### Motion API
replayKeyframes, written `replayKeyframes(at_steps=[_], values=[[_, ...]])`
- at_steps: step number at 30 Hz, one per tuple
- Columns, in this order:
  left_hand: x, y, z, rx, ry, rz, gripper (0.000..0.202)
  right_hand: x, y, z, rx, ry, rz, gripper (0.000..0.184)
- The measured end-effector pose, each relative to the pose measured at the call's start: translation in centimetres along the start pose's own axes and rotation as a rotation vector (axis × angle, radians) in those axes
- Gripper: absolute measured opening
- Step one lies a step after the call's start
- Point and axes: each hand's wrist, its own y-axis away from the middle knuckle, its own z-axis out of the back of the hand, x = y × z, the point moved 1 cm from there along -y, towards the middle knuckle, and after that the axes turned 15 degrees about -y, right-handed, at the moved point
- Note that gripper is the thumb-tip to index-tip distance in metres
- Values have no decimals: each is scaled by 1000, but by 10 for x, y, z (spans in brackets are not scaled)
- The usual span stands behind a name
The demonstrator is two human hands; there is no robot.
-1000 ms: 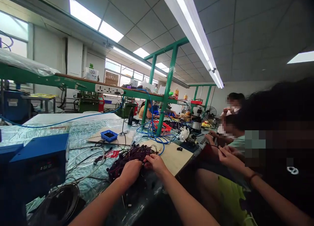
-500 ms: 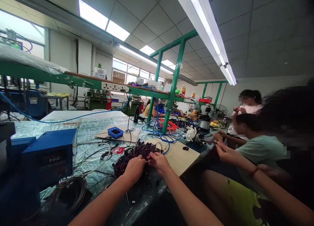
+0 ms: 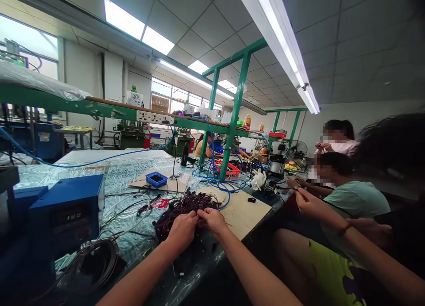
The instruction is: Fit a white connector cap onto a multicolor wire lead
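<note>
A tangled pile of dark red and black wires (image 3: 181, 208) lies on the plastic-covered table (image 3: 109, 175) in front of me. My left hand (image 3: 181, 231) rests on the near edge of the pile with its fingers curled into the wires. My right hand (image 3: 212, 220) is just beside it, fingertips pinched on the same wires. The two hands almost touch. A plywood board (image 3: 244, 213) lies right of the pile.
A blue box with a display (image 3: 66, 213) stands at the left, a coil of cable (image 3: 89, 264) before it. A small blue tray (image 3: 156, 179) sits on another board further back. Green frame posts (image 3: 234, 116) rise mid-table. Co-workers sit close on my right, one person's hands (image 3: 303, 197) working.
My hands have stayed on the wire pile, drawing slightly closer together. The view has shifted a little to the left, and the person on the right has leaned back somewhat.
</note>
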Motion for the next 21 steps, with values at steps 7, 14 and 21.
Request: replayKeyframes(at_steps=[7,14,21], values=[[17,0,4,-17,135,26,16,21,-8,6,-169,-158,218,19],[18,12,23,-70,231,120,26,76,20,6,-115,-286,445,16],[-3,45,67,-181,489,342,33,137,71,-26,53,-305,565,18]])
